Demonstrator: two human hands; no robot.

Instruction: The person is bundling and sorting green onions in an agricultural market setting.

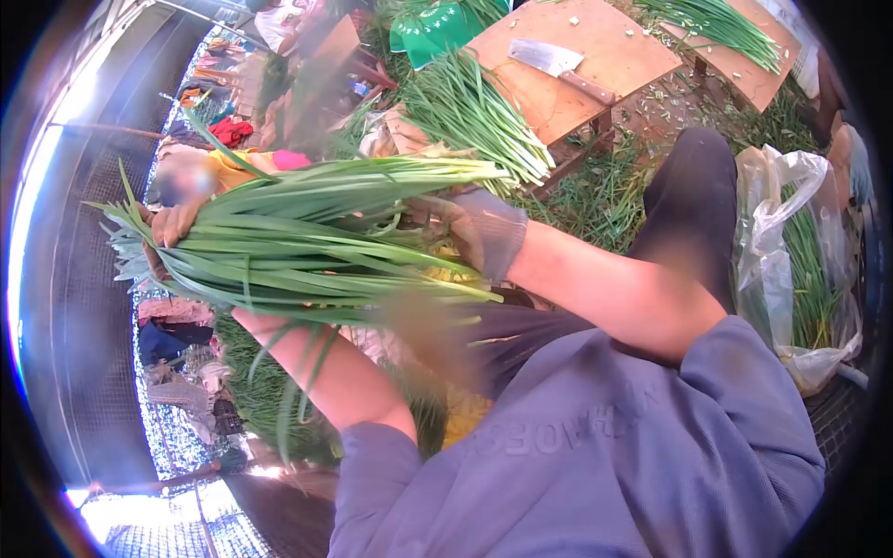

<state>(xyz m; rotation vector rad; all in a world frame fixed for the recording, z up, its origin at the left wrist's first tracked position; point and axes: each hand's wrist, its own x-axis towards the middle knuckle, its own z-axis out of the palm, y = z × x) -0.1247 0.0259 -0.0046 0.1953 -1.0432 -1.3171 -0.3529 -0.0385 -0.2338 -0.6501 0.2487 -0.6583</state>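
A large bunch of garlic chives [316, 237], with long flat green leaves and paler stem ends, lies across in front of me. My left hand [170, 226] is closed around its leafy end, and the forearm passes beneath the leaves. At the stem end, my right hand [474, 228] wears a greyish glove and has its fingers curled in among the stalks. Leaves partly hide those fingertips. A second pile of chives [474, 112] rests just beyond, beside a wooden board [633, 42]. On that board lies a cleaver [558, 67] with a wooden handle.
Another board [744, 56] at the upper right carries more chives. A clear plastic bag [767, 223] holding greens stands right of my knee. Loose leaves [595, 191] litter the ground. Another person [228, 172] is partly visible at the left, near a green bag [437, 33].
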